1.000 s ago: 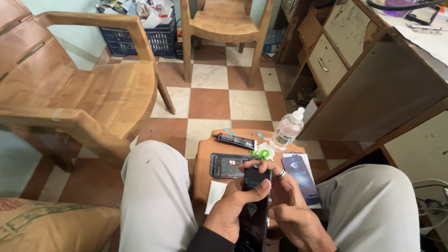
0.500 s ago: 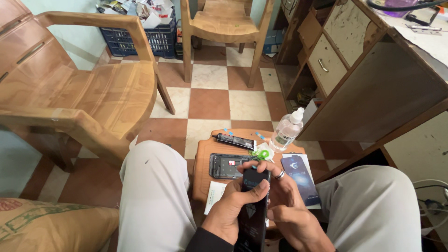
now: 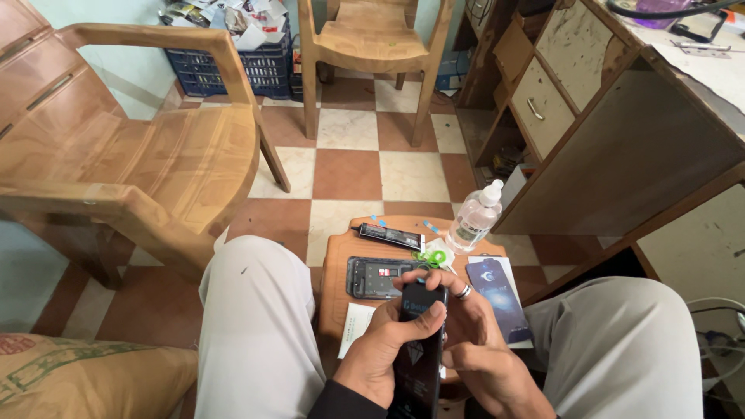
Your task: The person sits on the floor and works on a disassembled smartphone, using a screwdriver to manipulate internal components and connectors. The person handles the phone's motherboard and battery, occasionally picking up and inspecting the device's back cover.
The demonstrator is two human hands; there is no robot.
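Two tan plastic chairs: one big to your left, one across the checkered floor ahead. A wooden desk with drawers runs along your right. You sit with both knees up around a small wooden table, which stands between your legs.

On the table, going down in size: a dark blue flat packet at the right edge, an opened phone body lying face-down just beyond your hands, a clear bottle with a pump top at the far right corner, a thin black strip-shaped tube at the far edge, a white paper slip near your left wrist, a small green piece beside the bottle.

The thing in hand: a slim black slab, likely a battery or back panel. Its long axis runs away from you, near end toward your lap, far end toward the opened phone body. Your left hand wraps it from the left side, thumb pressed across its upper face. Your right hand, a ring on one finger, cups it from the right, fingers curled over the top end. Both hands are closed on the slab, touching each other; neither is nearer. It is held above the table's near edge, not resting on it.
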